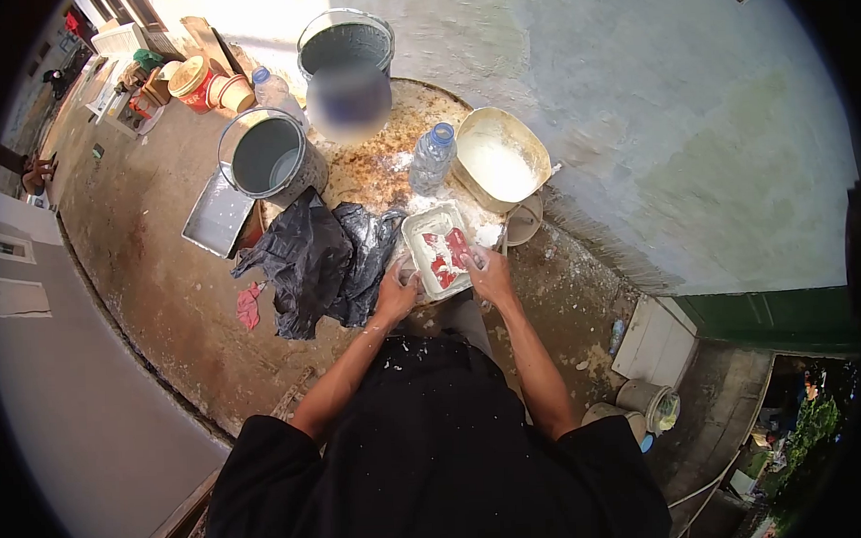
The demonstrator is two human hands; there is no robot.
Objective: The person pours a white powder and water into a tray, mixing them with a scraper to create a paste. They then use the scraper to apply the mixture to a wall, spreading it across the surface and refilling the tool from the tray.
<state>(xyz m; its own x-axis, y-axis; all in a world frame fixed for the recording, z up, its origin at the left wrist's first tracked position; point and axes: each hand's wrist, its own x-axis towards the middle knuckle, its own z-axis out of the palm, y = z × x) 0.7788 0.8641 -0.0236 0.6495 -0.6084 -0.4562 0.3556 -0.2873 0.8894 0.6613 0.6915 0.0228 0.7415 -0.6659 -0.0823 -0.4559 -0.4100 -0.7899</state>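
Note:
A small off-white rectangular tray (410, 236) sits at the near edge of the round table, with white powder and red patches (442, 270) inside it. My left hand (398, 291) is closed on the tray's near left side, its fingers dusted white. At the right rim, my right hand (488, 273) grips the tray, fingertips reaching over the edge beside the red. Behind the tray stands a clear plastic bottle (432, 161) with a blue neck. A cream tub (468, 135) of white powder is to its right. Crumpled black plastic bags (307, 259) lie left of my left hand.
Two dark buckets (265, 151) (347, 49) with handles stand on the rusty, stained table (370, 162). A grey rectangular pan (212, 212) is at the left. The plastered wall (633, 101) bounds the right side; buckets (647, 404) stand low on the right.

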